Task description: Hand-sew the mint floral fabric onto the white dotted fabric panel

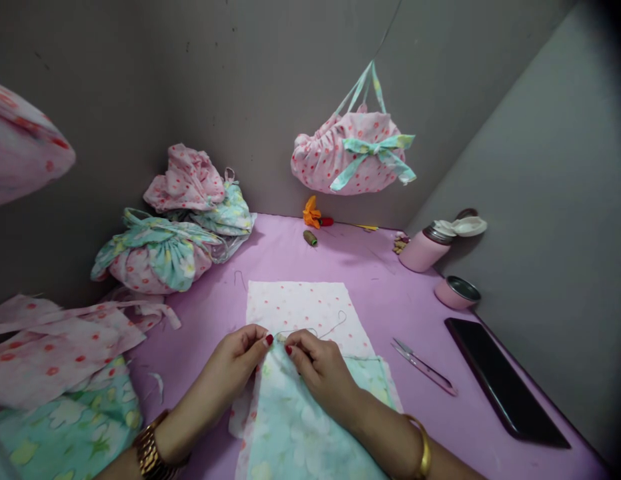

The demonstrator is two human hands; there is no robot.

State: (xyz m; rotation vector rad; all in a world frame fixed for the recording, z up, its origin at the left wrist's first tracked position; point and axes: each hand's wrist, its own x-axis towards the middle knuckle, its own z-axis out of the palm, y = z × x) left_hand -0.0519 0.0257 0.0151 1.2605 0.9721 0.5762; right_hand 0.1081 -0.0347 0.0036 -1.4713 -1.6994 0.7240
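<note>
Teal floral fabric (300, 413) lies toward me, with its upper edge lifted between my two hands. My left hand (243, 357) pinches that edge between thumb and forefinger. Just to the right, my right hand (317, 370) pinches the same edge a short gap away. A dark thread (335, 327) loops out from between the hands over the white fabric with red dots (295, 303). Whether a needle sits in my right fingers is too small to tell. The dotted piece lies flat beyond and partly under the teal one.
Thread snips (425, 367) and a black phone-like slab (505, 380) lie to the right. Beyond them stand a pink flask (425, 250) and its cup (457, 292). Sewn bags (160, 253) and cut fabric (65, 347) pile up left. A dotted bag (350, 150) hangs ahead; a thread spool (310, 238) lies below.
</note>
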